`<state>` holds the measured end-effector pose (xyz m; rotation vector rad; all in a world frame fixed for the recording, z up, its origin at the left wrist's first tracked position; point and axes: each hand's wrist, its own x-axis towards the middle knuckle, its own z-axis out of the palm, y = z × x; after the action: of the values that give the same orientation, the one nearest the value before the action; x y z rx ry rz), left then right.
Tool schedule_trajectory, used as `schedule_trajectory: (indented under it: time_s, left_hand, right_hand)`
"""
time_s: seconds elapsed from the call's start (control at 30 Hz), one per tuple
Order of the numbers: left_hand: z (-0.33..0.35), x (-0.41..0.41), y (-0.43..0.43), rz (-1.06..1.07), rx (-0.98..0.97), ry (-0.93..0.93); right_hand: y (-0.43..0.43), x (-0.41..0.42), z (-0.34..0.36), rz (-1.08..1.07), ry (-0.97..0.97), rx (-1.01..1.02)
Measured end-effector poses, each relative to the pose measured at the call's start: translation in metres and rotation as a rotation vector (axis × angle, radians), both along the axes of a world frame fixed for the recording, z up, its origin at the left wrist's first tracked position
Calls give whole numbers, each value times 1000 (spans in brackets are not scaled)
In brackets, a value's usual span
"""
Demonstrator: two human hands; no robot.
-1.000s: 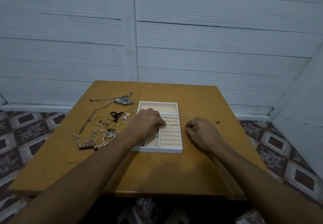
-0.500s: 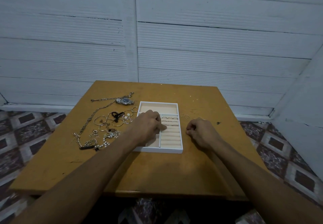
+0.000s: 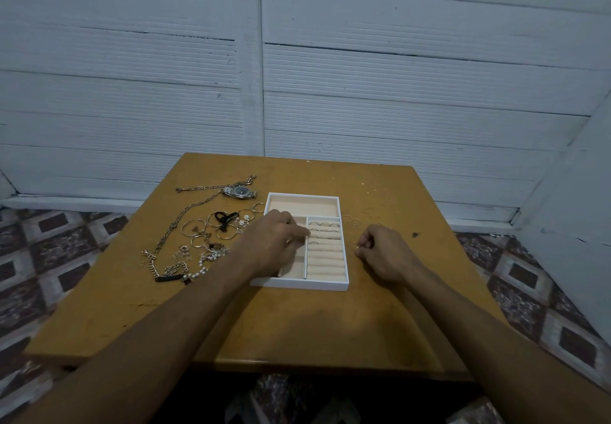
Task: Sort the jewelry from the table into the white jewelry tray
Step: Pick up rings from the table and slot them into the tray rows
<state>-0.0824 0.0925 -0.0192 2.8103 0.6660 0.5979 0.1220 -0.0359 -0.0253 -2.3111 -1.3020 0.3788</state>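
The white jewelry tray [image 3: 299, 284] lies mid-table, with beige ring rolls [image 3: 325, 260] on its right side; several rings stand in the top rows. My left hand [image 3: 272, 242] rests over the tray's left compartments, a fingertip touching the ring rolls' left edge. My right hand [image 3: 385, 251], just right of the tray, has curled fingers and pinches a small ring [image 3: 358, 249]. Two loose rings [image 3: 352, 221] lie beyond the tray's right edge. Left of the tray lies a pile of hoops, chains and a pearl bracelet [image 3: 198, 245].
A silver wristwatch [image 3: 239, 192] and a long chain [image 3: 185, 217] lie at the back left of the yellow table [image 3: 297, 324]. A white panelled wall stands behind; patterned floor tiles show on both sides.
My right hand has shifted slightly toward the tray and now shows a ring at its fingertips. My left hand stays over the tray, fingers slid a little along the ring rolls.
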Motion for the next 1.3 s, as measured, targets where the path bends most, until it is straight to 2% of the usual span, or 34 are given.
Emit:
schedule_trajectory:
  time_s: [0.67,0.83,0.97,1.3]
  left_hand:
    - [-1,0,-4,69,-78,-25]
    - [-4,-3,-6,74,-69,-31]
    - [-4,-3,-7,75,-63,-60]
    - [-4,-9,-4,77,-79,-79]
  right_hand:
    - [-7,-1,10,77,-5,12]
    - [0,-8,22,68,2,147]
    - [11,-22,28,134,-73,228]
    - [24,-45,15,315,-413,218]
